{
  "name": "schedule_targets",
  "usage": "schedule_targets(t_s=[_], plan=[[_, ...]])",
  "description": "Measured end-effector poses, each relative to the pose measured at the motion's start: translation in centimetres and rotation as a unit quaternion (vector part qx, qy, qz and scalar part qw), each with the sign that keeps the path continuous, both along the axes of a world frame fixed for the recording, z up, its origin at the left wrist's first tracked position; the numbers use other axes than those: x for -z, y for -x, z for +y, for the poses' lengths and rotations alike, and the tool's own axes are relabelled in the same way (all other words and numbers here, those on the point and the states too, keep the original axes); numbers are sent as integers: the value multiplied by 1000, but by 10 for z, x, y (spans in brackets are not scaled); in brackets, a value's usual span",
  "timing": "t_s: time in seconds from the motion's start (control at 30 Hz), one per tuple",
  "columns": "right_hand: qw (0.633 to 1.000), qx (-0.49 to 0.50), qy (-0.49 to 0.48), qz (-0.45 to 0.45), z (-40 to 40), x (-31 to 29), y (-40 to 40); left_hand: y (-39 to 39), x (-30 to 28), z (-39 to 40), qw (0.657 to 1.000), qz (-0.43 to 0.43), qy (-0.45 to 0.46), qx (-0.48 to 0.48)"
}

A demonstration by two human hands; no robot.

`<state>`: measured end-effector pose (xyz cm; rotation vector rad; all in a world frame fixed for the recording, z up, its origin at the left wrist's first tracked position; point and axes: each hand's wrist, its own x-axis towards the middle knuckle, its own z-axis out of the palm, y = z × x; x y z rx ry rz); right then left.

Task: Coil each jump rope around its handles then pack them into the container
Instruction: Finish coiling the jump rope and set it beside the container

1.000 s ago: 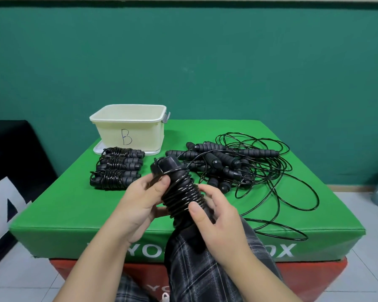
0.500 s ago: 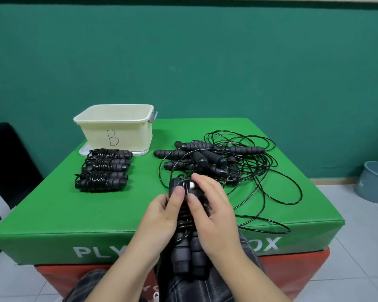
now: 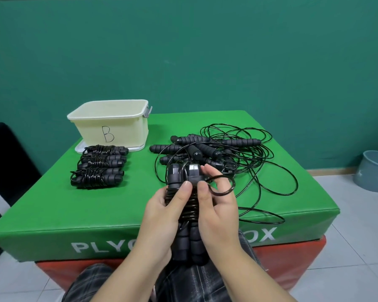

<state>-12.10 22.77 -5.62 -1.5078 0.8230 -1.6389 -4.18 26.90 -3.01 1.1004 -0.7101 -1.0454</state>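
1. Both hands, left (image 3: pixel 162 216) and right (image 3: pixel 218 214), have their fingers clamped on the rope (image 3: pixel 189 205) at 6 o'clock, off the tabletop (image 3: pixel 52 203).
2. The cord looks springy, so pin the loose loop (image 3: pixel 222 185) and grip across the coils.

green plyo box (image 3: pixel 52 205) sitting on a red box (image 3: pixel 292 264), blue-grey bin (image 3: pixel 373 171) standing on tiled floor (image 3: pixel 358 247), teal wall (image 3: pixel 183 51) filling background

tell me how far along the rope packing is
Done: three coiled ropes lie beside the cream container, none visibly packed. In hand: the left hand and right hand grip a fourth rope, its last loop loose. Left: the tangled pile, then packing all of them.
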Motion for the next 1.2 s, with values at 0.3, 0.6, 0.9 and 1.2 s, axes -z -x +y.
schedule_targets(t_s=[0.3,0.6,0.9,1.2], plan=[[987,86,-105,-83,-4,-10,10,-4,-2,-7,998,32,13,46],[927,49,-266,-260,-15,-13,17,-3,-2,-6,994,54,-40,91],[942,35,-230,-242,-8,-18,16,-9,-1,-12,997,15,-39,70],[999,51,-4,-3,12,-15,15,-12,-2,-16,988,-154,-18,30]])
